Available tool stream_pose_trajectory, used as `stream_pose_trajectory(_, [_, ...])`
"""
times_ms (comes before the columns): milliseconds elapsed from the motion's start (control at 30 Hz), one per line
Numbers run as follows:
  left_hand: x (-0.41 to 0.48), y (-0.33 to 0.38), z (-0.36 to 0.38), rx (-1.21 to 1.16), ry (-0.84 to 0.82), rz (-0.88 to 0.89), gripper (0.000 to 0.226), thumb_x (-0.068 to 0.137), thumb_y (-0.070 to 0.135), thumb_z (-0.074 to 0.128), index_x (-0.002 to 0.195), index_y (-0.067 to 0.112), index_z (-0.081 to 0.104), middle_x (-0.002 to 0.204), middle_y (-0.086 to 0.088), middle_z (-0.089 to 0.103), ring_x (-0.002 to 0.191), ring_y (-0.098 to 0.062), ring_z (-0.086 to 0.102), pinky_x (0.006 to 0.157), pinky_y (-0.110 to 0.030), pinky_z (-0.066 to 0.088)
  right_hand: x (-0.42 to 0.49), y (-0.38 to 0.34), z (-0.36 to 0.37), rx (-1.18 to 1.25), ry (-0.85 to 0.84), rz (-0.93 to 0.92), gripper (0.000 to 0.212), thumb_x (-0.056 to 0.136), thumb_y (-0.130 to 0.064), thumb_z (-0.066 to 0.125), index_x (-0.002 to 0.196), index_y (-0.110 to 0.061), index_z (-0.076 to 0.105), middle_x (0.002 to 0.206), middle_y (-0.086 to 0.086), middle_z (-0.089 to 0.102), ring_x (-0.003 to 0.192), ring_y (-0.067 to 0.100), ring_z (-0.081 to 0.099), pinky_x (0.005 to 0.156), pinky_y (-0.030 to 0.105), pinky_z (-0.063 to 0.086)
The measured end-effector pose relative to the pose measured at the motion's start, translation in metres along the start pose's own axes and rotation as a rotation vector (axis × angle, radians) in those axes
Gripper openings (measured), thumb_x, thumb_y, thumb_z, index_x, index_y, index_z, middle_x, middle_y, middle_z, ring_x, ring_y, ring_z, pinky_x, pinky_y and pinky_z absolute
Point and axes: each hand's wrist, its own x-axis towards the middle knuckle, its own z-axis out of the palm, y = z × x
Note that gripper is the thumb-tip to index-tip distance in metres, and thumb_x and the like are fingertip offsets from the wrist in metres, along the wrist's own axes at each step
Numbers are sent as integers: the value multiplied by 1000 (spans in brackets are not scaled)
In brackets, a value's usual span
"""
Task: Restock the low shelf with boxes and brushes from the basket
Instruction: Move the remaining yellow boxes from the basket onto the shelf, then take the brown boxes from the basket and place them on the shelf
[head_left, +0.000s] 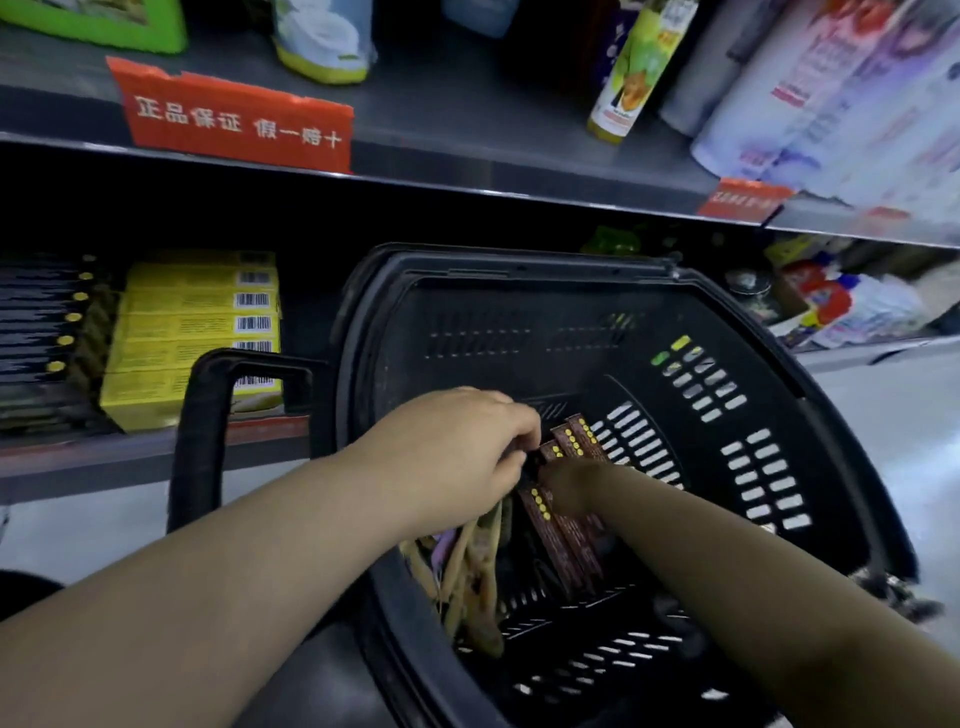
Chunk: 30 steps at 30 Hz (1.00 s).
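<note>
The left hand (457, 452) curls its fingers and pinches the end of the brown boxes (563, 540) lying in the black basket (810, 415). The right hand (571, 488), in shadow, rests on the same boxes, and I cannot tell its grip. Blurred tan brushes (475, 577) lie just beside them, and behind the basket the low shelf (130, 452) carries stacked yellow boxes (192, 332).
</note>
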Motion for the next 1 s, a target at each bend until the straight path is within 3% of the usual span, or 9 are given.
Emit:
stream_pose_trajectory(67, [1, -1, 7, 6, -24, -26, 24, 96, 28, 42, 114, 31, 56, 109, 15, 57, 97, -4, 47, 78, -24, 42, 15, -3, 11, -36, 52, -38, 45, 96, -14, 42, 139, -5, 39, 145, 13, 39, 130, 28, 39, 101, 32, 32])
stream_pose_trajectory(133, [1, -4, 12, 36, -51, -58, 23, 96, 29, 41, 112, 33, 56, 106, 16, 56, 91, -3, 45, 71, -22, 38, 33, -6, 22, -115, 14, -43, 55, 95, -19, 44, 146, -8, 26, 151, 15, 27, 137, 32, 29, 107, 41, 31])
stream_pose_trajectory(267, [-3, -6, 15, 93, -84, -114, 23, 94, 30, 40, 110, 35, 56, 103, 16, 58, 89, -4, 50, 73, -27, 45, 57, -13, 39, -206, -37, -49, 62, 91, -32, 52, 144, -10, 29, 145, 14, 37, 131, 32, 39, 102, 43, 37])
stream_pose_trajectory(400, [-6, -3, 13, 132, -114, -132, 22, 95, 34, 40, 110, 36, 55, 103, 16, 59, 92, -5, 52, 77, -28, 47, 57, -18, 37, -304, 110, 45, 53, 93, -15, 48, 142, -8, 29, 138, 15, 46, 124, 30, 47, 92, 36, 43])
stream_pose_trajectory(500, [0, 0, 15, 152, -133, -164, 22, 95, 34, 41, 111, 36, 55, 105, 17, 58, 90, -5, 51, 73, -25, 45, 50, -16, 28, -31, 81, 117, 61, 91, -12, 53, 145, -6, 23, 137, 14, 48, 119, 30, 52, 87, 34, 46])
stream_pose_trajectory(667, [12, 6, 27, 36, -82, -273, 24, 95, 24, 43, 113, 29, 57, 99, 13, 64, 93, -6, 54, 79, -31, 50, -6, 40, -37, 533, -13, 104, 47, 77, -19, 75, 119, -8, 57, 116, 8, 60, 87, 20, 61, 71, 27, 52])
stream_pose_trajectory(767, [20, 13, 39, -133, -40, -363, 29, 96, 21, 42, 123, 23, 52, 115, 7, 60, 103, -9, 54, 88, -28, 47, -50, 69, -70, 901, 2, -9, 37, 79, -8, 71, 114, -14, 62, 102, 6, 66, 86, 18, 61, 70, 23, 52])
stream_pose_trajectory(867, [32, 22, 48, -374, -19, -495, 44, 95, 32, 49, 136, 17, 42, 131, 2, 53, 116, -15, 52, 99, -30, 42, -79, 75, -81, 1114, 58, -209, 32, 82, -5, 66, 111, -19, 64, 104, 3, 68, 95, 16, 63, 82, 28, 53])
stream_pose_trajectory(1000, [41, 29, 52, -760, -31, -674, 56, 86, 40, 63, 131, 14, 42, 115, 0, 62, 103, -17, 61, 89, -33, 50, -94, 60, -81, 1305, 33, -485, 31, 80, -11, 66, 110, -20, 64, 98, 2, 68, 90, 12, 66, 80, 27, 56])
